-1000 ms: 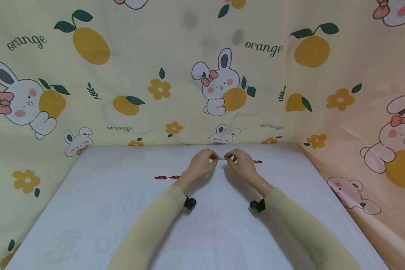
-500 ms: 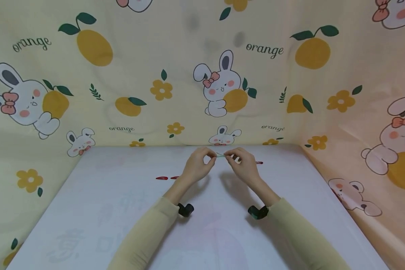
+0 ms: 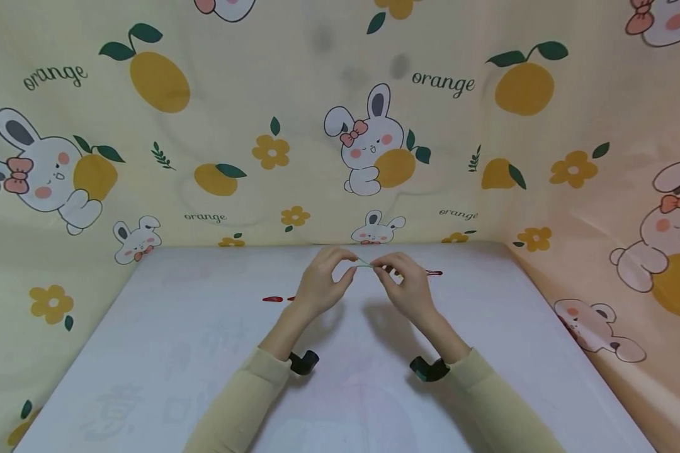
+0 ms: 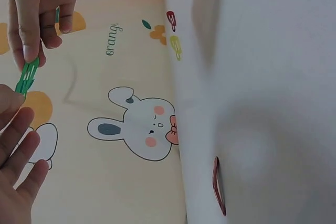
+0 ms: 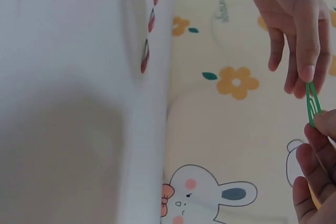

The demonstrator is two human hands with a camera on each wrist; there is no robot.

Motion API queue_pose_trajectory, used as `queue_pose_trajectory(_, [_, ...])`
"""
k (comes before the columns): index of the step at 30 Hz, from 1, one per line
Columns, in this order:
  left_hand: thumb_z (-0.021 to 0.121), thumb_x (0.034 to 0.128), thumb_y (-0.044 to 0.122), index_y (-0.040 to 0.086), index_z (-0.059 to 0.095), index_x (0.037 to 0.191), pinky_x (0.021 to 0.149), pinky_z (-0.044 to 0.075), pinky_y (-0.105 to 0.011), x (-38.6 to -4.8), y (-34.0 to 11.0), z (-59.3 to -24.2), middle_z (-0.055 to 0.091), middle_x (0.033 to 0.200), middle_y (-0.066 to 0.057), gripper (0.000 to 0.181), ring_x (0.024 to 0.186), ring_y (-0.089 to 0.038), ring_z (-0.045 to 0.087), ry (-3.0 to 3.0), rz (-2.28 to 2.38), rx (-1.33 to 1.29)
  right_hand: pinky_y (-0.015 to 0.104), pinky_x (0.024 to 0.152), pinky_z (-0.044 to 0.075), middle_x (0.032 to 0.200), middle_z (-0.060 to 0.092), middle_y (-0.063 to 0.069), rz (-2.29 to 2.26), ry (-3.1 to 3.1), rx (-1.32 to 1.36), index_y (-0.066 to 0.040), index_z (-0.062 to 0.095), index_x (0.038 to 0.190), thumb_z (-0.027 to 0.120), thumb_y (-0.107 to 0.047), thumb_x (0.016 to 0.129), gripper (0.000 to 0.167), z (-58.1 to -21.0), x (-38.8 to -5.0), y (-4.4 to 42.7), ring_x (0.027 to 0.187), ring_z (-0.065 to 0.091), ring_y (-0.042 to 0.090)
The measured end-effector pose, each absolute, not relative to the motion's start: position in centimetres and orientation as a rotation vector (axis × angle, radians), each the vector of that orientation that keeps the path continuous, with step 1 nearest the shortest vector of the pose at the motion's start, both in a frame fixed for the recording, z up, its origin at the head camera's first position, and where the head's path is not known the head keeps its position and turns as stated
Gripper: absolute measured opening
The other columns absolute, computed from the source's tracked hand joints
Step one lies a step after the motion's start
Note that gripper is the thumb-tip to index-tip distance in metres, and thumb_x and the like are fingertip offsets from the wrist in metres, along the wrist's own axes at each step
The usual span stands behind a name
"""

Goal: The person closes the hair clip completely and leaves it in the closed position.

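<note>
Between my two hands, raised over the far part of the table, is a green snap hair clip [image 3: 365,263]. In the head view its two arms spread apart toward the left. My left hand [image 3: 320,283] holds that end, with thumb and index finger apart. The other end is pinched between thumb and index finger of my right hand [image 3: 409,286]. In the right wrist view the green clip [image 5: 312,104] shows its slotted frame. Fingertips hide parts of both ends.
On the white table [image 3: 204,352], red hair clips [image 3: 272,299] lie left of my hands in a row. To the right lie another red clip [image 4: 171,21] and a yellow clip [image 4: 175,48]. A cloth with rabbits and oranges [image 3: 294,75] hangs behind the table.
Both hands have lifted from the table with the green clip, and the wrists have come nearer. The left thumb and index finger have moved apart, and the clip's arms now diverge.
</note>
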State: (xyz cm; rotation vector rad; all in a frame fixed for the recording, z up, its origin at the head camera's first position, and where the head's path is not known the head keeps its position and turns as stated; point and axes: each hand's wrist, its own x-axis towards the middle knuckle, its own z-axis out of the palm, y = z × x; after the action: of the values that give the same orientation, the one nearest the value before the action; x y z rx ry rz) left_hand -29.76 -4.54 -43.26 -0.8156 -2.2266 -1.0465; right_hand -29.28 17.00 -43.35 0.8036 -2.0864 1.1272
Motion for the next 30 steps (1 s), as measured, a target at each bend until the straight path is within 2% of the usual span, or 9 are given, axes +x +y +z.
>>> queue_pose_trajectory(2, [0.073,0.0956,0.008,0.007,0.071,0.118,0.105,0.05,-0.036,-29.4,-4.7,-43.2,0.07,0.119,-0.004,0.023,0.121,-0.022,0.061,-2.229,-1.032,-0.822,0.047,0.066,0.052,0.096,0.074,0.006,1.109,-2.071,0.82,-0.007,0.077,0.101,0.077,0.005,0.089,0.016,-43.4,-29.1,16.9,0.083,0.068,0.022])
queue_pose_trajectory(9, [0.072,0.0952,0.004,0.006,0.072,0.12,0.103,0.052,-0.039,-28.3,-4.8,-43.7,0.07,0.12,-0.006,0.025,0.119,-0.024,0.062,-2.205,-1.039,-0.823,0.026,0.072,0.052,0.096,0.073,0.01,1.12,-2.046,0.869,-0.004,0.077,0.1,0.076,0.006,0.09,0.015,-43.6,-28.3,16.5,0.085,0.068,0.023])
queue_pose_trajectory(18, [0.072,0.0949,0.004,0.007,0.072,0.116,0.1,0.052,-0.04,-27.9,-4.6,-44.2,0.069,0.116,-0.004,0.021,0.116,-0.024,0.061,-2.193,-1.045,-0.816,0.02,0.07,0.048,0.094,0.073,0.011,1.134,-2.017,0.871,-0.003,0.077,0.1,0.075,0.005,0.091,0.012,-44.2,-28.2,16.4,0.082,0.068,0.023])
queue_pose_trajectory(30, [0.074,0.0902,0.002,0.01,0.07,0.101,0.088,0.055,-0.038,-27.6,-4.5,-44.6,0.07,0.099,-0.001,0.014,0.101,-0.021,0.063,-2.19,-1.026,-0.792,0.019,0.073,0.048,0.095,0.073,0.009,1.176,-2.063,0.837,-0.005,0.077,0.1,0.075,0.005,0.091,0.013,-45.1,-27.7,16.3,0.084,0.067,0.021])
